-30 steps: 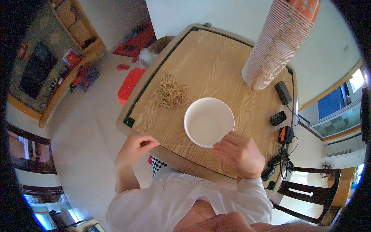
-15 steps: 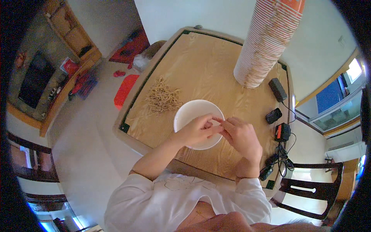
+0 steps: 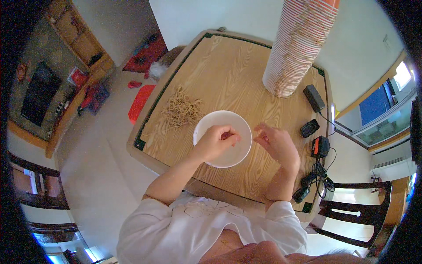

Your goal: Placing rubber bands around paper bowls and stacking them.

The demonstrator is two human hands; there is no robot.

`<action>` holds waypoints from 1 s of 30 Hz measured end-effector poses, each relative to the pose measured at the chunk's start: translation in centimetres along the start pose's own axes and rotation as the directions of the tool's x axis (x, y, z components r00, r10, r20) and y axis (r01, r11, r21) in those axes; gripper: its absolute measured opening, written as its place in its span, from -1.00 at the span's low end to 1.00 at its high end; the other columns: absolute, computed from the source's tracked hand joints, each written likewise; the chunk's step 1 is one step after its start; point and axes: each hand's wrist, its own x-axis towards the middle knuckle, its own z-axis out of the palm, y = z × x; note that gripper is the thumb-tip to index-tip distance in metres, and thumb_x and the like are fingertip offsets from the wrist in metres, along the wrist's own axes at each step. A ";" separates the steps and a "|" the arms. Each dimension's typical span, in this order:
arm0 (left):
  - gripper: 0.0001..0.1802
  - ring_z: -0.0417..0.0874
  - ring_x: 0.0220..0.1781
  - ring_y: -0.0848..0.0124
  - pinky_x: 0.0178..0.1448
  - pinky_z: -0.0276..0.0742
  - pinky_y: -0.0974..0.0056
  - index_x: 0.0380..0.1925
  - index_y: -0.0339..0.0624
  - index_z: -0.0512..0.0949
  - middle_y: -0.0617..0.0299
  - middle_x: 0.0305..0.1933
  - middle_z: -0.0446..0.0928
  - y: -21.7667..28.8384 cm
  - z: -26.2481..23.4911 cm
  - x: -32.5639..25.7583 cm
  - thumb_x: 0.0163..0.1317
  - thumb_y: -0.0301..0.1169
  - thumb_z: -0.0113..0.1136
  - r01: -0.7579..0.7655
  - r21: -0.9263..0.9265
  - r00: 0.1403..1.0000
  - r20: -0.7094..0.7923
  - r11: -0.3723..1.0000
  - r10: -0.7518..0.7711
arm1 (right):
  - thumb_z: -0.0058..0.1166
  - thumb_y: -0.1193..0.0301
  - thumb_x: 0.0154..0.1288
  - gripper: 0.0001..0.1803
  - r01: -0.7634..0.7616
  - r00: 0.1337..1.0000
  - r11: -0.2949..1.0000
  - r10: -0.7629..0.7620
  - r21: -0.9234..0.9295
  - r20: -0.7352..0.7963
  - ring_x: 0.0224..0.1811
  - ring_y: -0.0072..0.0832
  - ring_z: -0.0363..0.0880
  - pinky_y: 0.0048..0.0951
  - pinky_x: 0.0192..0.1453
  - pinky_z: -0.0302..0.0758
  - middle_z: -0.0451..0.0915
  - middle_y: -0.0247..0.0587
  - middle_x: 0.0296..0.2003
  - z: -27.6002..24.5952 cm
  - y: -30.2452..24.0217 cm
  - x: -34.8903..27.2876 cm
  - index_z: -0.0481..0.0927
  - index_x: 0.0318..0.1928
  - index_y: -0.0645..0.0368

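Note:
A white paper bowl [image 3: 222, 115] stands near the middle of the wooden table. Over its opening hovers my left hand [image 3: 216, 141], fingers curled toward the thumb; whatever it may pinch is too small to make out. Just right of the rim is my right hand [image 3: 279, 145], its fingers bent, with a small gap between thumb and fingertips and nothing visible in them. Beside the bowl, on its left, lies a loose pile of thin tan strands [image 3: 181, 109], like dried roots or stems.
A tall leaning stack of paper bowls [image 3: 296, 48] rises at the table's far right. Along the right edge lie a black power adapter [image 3: 314, 97], a small black device [image 3: 310, 128] and a coiled black cable [image 3: 320, 178]. A dark wooden chair [image 3: 351, 215] stands at the right.
My hands, joined at the fingertips over the bowl's right side, have come apart. The left moved slightly left over the bowl; the right drew away to the right of the rim.

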 end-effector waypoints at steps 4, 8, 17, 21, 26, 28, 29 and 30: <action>-0.83 0.50 -0.46 0.60 -0.33 0.41 0.45 -0.39 -0.32 0.57 0.30 -0.52 0.54 -1.0 -0.9 0.0 0.21 -0.40 0.14 -0.048 0.043 0.998 -0.040 0.998 0.050 | 0.20 0.49 0.07 -0.71 -0.034 0.998 0.980 0.024 0.196 0.052 -0.31 -0.28 0.61 -0.33 -0.28 0.51 0.58 -0.10 -0.38 2.7 0.2 2.6 0.50 -0.15 0.17; -0.84 0.46 -0.45 0.62 -0.34 0.38 0.48 -0.37 -0.29 0.57 0.35 -0.48 0.52 -1.2 -2.1 -0.6 0.24 -0.40 0.11 0.052 -0.078 0.996 -0.063 0.996 -0.057 | 0.19 0.53 0.07 -0.74 0.317 0.938 0.923 -0.272 0.217 -0.214 -0.24 -0.32 0.60 -0.39 -0.20 0.51 0.57 -0.10 -0.29 2.5 -1.9 3.0 0.53 -0.17 0.19; -0.85 0.44 -0.44 0.64 -0.37 0.36 0.47 -0.35 -0.26 0.57 0.40 -0.47 0.51 -0.9 -3.2 -1.4 0.23 -0.39 0.15 0.001 -0.154 0.996 -0.088 0.988 -0.015 | 0.18 0.55 0.08 -0.85 0.357 0.934 0.874 -0.325 0.330 -0.151 -0.29 -0.27 0.55 -0.39 -0.24 0.47 0.56 -0.13 -0.36 3.9 -2.9 3.5 0.55 -0.30 0.28; -0.87 0.45 -0.49 0.61 -0.39 0.38 0.43 -0.38 -0.25 0.58 0.34 -0.52 0.52 -1.6 -3.2 -1.2 0.15 -0.41 0.22 -0.224 0.027 0.959 -0.169 0.974 0.226 | 0.10 0.52 0.16 -0.91 0.370 0.927 0.895 -0.340 0.248 -0.156 -0.36 -0.18 0.51 -0.32 -0.30 0.43 0.51 -0.08 -0.43 4.2 -2.7 3.3 0.51 -0.34 0.29; -0.89 0.52 -0.50 0.44 -0.37 0.41 0.34 -0.41 -0.23 0.60 0.17 -0.52 0.54 -1.3 -2.6 -1.6 0.07 -0.44 0.26 -0.259 0.174 0.934 -0.203 0.950 0.292 | -0.02 0.49 0.25 -0.91 0.315 0.949 0.936 -0.311 0.157 -0.045 -0.39 -0.11 0.46 -0.28 -0.31 0.40 0.46 -0.02 -0.45 4.7 -2.9 2.8 0.47 -0.33 0.27; -0.89 0.54 -0.50 0.37 -0.37 0.43 0.30 -0.42 -0.24 0.59 0.12 -0.51 0.54 -1.5 -2.6 -1.5 0.05 -0.44 0.26 -0.300 0.215 0.914 -0.214 0.929 0.345 | -0.04 0.48 0.27 -0.90 0.314 0.950 0.944 -0.312 0.107 -0.032 -0.38 -0.09 0.46 -0.27 -0.31 0.40 0.45 0.00 -0.45 4.9 -2.8 2.8 0.47 -0.32 0.27; -0.89 0.56 -0.48 0.31 -0.36 0.44 0.26 -0.44 -0.24 0.59 0.10 -0.49 0.54 -1.6 -2.6 -1.5 0.04 -0.43 0.25 -0.313 0.258 0.911 -0.190 0.914 0.366 | -0.03 0.46 0.27 -0.89 0.299 0.954 0.950 -0.298 0.093 -0.027 -0.38 -0.07 0.46 -0.26 -0.31 0.40 0.46 0.01 -0.45 5.0 -2.8 2.8 0.47 -0.33 0.27; -0.88 0.58 -0.46 0.25 -0.35 0.45 0.22 -0.45 -0.24 0.59 0.08 -0.48 0.55 -1.8 -2.6 -1.4 0.03 -0.42 0.25 -0.326 0.300 0.908 -0.164 0.897 0.385 | -0.02 0.44 0.27 -0.87 0.284 0.959 0.955 -0.283 0.080 -0.023 -0.39 -0.05 0.46 -0.25 -0.32 0.41 0.46 0.01 -0.46 5.0 -2.8 2.8 0.47 -0.35 0.27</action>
